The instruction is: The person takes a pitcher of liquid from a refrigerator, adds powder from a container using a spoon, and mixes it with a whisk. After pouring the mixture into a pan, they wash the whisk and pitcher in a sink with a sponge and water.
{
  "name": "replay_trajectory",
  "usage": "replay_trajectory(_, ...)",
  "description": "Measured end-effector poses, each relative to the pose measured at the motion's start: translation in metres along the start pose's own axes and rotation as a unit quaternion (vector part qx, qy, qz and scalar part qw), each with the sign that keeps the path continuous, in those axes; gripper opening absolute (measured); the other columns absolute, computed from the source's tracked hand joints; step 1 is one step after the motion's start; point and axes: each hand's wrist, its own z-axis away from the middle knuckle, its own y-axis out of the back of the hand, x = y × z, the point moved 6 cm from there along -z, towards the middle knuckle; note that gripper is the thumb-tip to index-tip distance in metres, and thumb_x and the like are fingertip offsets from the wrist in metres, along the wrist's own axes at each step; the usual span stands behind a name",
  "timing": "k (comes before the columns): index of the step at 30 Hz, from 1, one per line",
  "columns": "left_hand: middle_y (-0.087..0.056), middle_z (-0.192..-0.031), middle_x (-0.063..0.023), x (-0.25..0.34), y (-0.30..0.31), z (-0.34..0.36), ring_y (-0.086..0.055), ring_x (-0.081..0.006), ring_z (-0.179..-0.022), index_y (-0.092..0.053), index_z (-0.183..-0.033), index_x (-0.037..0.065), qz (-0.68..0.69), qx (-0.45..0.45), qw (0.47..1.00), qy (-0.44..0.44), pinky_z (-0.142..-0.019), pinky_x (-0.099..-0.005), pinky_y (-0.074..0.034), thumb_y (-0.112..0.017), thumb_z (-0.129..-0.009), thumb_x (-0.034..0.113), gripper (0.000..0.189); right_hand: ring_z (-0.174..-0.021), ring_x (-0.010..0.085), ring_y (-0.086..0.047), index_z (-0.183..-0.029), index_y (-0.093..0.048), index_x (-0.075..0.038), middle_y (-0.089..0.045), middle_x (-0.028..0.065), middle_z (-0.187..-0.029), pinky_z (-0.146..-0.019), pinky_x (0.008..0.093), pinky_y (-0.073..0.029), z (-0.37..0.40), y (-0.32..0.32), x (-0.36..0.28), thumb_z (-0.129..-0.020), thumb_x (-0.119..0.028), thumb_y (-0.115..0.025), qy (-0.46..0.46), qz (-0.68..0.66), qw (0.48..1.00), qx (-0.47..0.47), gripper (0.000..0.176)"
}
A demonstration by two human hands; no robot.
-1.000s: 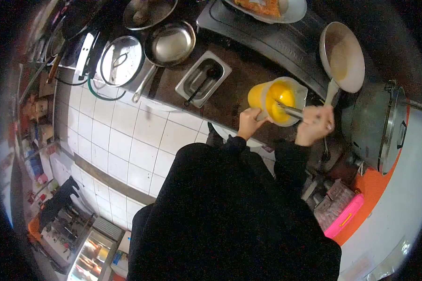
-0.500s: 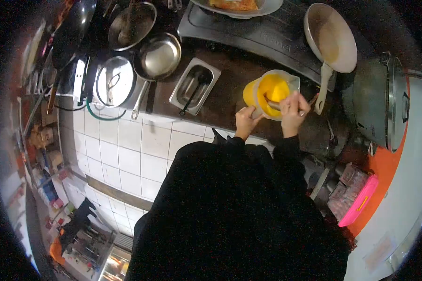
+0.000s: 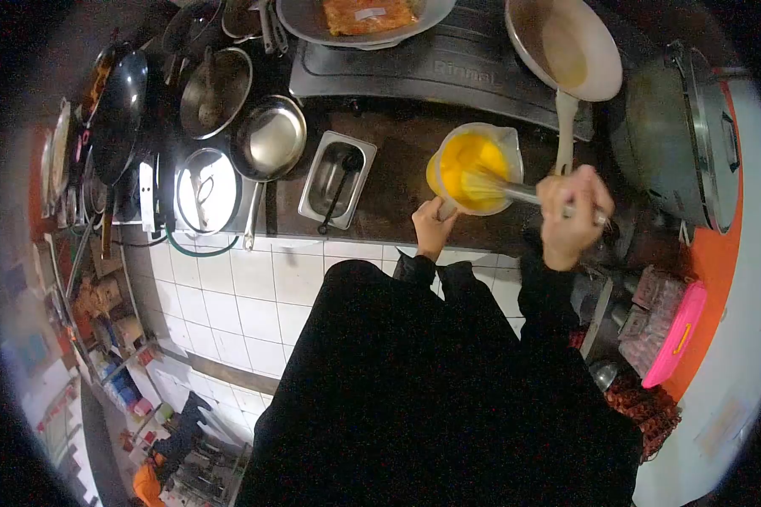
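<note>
A clear pitcher [image 3: 517, 160] with bright yellow liquid [image 3: 469, 160] stands on the dark counter [image 3: 397, 182], below the stove. My left hand [image 3: 432, 226] is closed around the pitcher's handle at its near side. In my right hand [image 3: 573, 213] is a metal whisk [image 3: 520, 193], held by its handle and slanting down to the left, its wires in the yellow liquid.
A steel container [image 3: 311, 203] with a black ladle stands left of the pitcher. Pans, among them a shiny steel pan [image 3: 271, 139], lie further left. Behind are the stove [image 3: 380, 74] and a white pan [image 3: 604, 63]. A large pot [image 3: 664, 139] is at right.
My right hand has moved right, away from the pitcher, and the whisk now lies lower and more of it shows. My left hand stays at the handle. The view has shifted slightly.
</note>
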Motion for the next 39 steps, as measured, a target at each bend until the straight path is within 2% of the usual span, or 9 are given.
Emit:
replay_trajectory(7, -0.045, -0.053, -0.0127, -0.006, -0.003, 0.003, -0.044, -0.0240, -0.045, -0.051, -0.069, 0.000, -0.016, -0.034, 0.998, 0.053, -0.042, -0.0278, -0.035, -0.068, -0.054, 0.010, 0.025, -0.029, 0.0088, -0.025, -0.051, -0.032, -0.006, -0.028, 0.0007, -0.037, -0.033, 0.0224, -0.021, -0.025, -0.013, -0.014, -0.081, -0.013, -0.036, 0.096, 0.003, 0.994, 0.058, 0.031)
replay_trajectory(12, -0.046, -0.056, -0.0143, -0.010, -0.003, 0.005, -0.047, -0.0260, -0.049, -0.049, -0.067, -0.001, -0.003, -0.030, 0.998, 0.049, -0.044, -0.0281, -0.037, -0.068, -0.053, 0.010, 0.026, -0.040, 0.0043, -0.035, -0.057, -0.044, -0.004, -0.038, -0.0016, -0.046, -0.037, 0.0184, -0.026, -0.007, 0.008, 0.100, -0.079, -0.015, -0.045, -0.009, 0.076, 0.997, 0.006, 0.025)
replay_trajectory(17, -0.046, -0.056, -0.0147, -0.010, -0.001, 0.008, -0.047, -0.0270, -0.049, -0.048, -0.066, -0.001, -0.022, -0.019, 0.999, 0.042, -0.045, -0.0283, -0.037, -0.068, -0.053, 0.011, 0.027, -0.034, 0.0048, -0.032, -0.055, -0.039, -0.006, -0.034, -0.0022, -0.042, -0.032, 0.0193, -0.024, -0.016, 0.019, 0.085, -0.080, -0.017, -0.044, -0.128, 0.049, 0.990, 0.037, 0.028)
replay_trajectory(21, -0.046, -0.056, -0.0146, -0.011, -0.003, 0.005, -0.048, -0.0272, -0.050, -0.047, -0.065, -0.001, -0.014, -0.015, 0.999, 0.031, -0.045, -0.0282, -0.037, -0.068, -0.053, 0.012, 0.028, -0.033, 0.0061, -0.032, -0.053, -0.037, -0.007, -0.035, -0.0015, -0.041, -0.032, 0.0201, -0.024, -0.003, 0.021, 0.032, -0.083, -0.018, -0.035, 0.045, -0.025, 0.992, 0.116, 0.032)
replay_trajectory(25, -0.046, -0.055, -0.0143, -0.006, 0.000, 0.006, -0.047, -0.0265, -0.049, -0.047, -0.065, -0.001, 0.001, -0.011, 0.999, 0.040, -0.045, -0.0277, -0.036, -0.068, -0.054, 0.012, 0.027, -0.041, 0.0037, -0.037, -0.055, -0.041, -0.005, -0.040, -0.0034, -0.047, -0.038, 0.0180, -0.029, 0.026, 0.024, 0.105, -0.080, -0.016, -0.044, 0.016, 0.080, 0.997, 0.006, 0.027)
replay_trajectory(27, -0.048, -0.053, -0.0111, -0.012, -0.002, 0.007, -0.043, -0.0087, -0.045, -0.051, -0.071, -0.001, -0.021, -0.012, 0.999, 0.033, -0.046, -0.0218, -0.037, -0.065, -0.057, 0.006, 0.020, -0.040, 0.0032, -0.035, -0.057, -0.041, -0.005, -0.038, -0.0039, -0.046, -0.038, 0.0181, -0.029, 0.009, 0.032, 0.108, -0.079, -0.017, -0.045, -0.072, 0.080, 0.994, 0.029, 0.026)
replay_trajectory(31, -0.042, -0.053, -0.0133, -0.006, -0.002, 0.004, -0.042, -0.0244, -0.044, -0.046, -0.064, -0.001, -0.019, -0.009, 0.999, 0.038, -0.042, -0.0269, -0.034, -0.068, -0.054, 0.010, 0.027, -0.042, 0.0038, -0.038, -0.064, -0.045, -0.005, -0.040, -0.0019, -0.047, -0.039, 0.0186, -0.030, 0.006, 0.033, 0.072, -0.080, -0.019, -0.044, -0.017, -0.076, 0.995, 0.063, 0.021)
replay_trajectory(34, -0.041, -0.052, -0.0128, -0.004, 0.000, 0.004, -0.039, -0.0232, -0.043, -0.044, -0.063, -0.001, -0.012, 0.003, 1.000, 0.025, -0.041, -0.0264, -0.033, -0.068, -0.054, 0.010, 0.028, -0.053, 0.0046, -0.042, -0.065, -0.046, -0.004, -0.044, -0.0006, -0.055, -0.046, 0.0197, -0.033, 0.036, 0.033, 0.115, -0.077, -0.015, -0.047, 0.043, 0.210, 0.976, -0.050, 0.017)
replay_trajectory(39, -0.041, -0.052, -0.0132, -0.005, -0.002, 0.002, -0.039, -0.0238, -0.044, -0.043, -0.062, -0.002, -0.005, 0.007, 1.000, 0.010, -0.042, -0.0268, -0.033, -0.068, -0.053, 0.008, 0.027, -0.050, 0.0085, -0.043, -0.061, -0.045, -0.004, -0.040, -0.0004, -0.050, -0.046, 0.0208, -0.034, -0.001, 0.011, 0.055, -0.079, -0.017, -0.046, -0.049, -0.105, 0.992, -0.038, 0.022)
